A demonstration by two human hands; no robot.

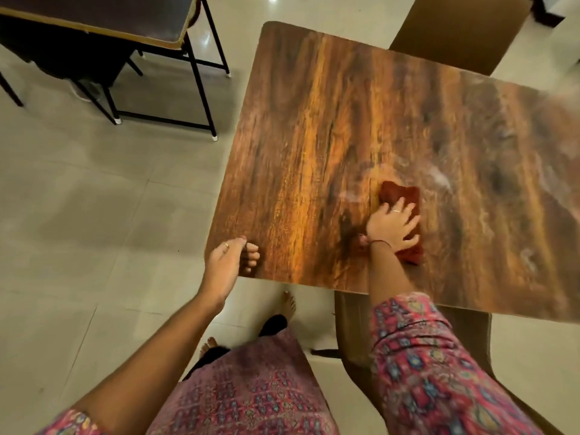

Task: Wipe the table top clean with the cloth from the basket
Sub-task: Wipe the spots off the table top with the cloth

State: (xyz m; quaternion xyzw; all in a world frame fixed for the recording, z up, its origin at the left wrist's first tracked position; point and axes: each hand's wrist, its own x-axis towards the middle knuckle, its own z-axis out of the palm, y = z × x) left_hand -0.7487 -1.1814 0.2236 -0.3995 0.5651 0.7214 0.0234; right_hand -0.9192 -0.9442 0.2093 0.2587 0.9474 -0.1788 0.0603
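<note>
A wood-grain table top [314,136] fills the middle and right of the head view. A folded rust-red cloth [405,196] lies on it near the front edge. My right hand [392,226] presses flat on the cloth with fingers spread. White smears and dusty streaks show on the table's right half, beyond the cloth. My left hand [229,262] rests at the table's near left corner, its fingers loosely curled on the surface and holding nothing. No basket is in view.
A brown chair [464,29] stands at the table's far side, and another chair [351,328] sits tucked under the near edge by my legs. A dark table with black metal legs [194,73] stands at the upper left on the tiled floor.
</note>
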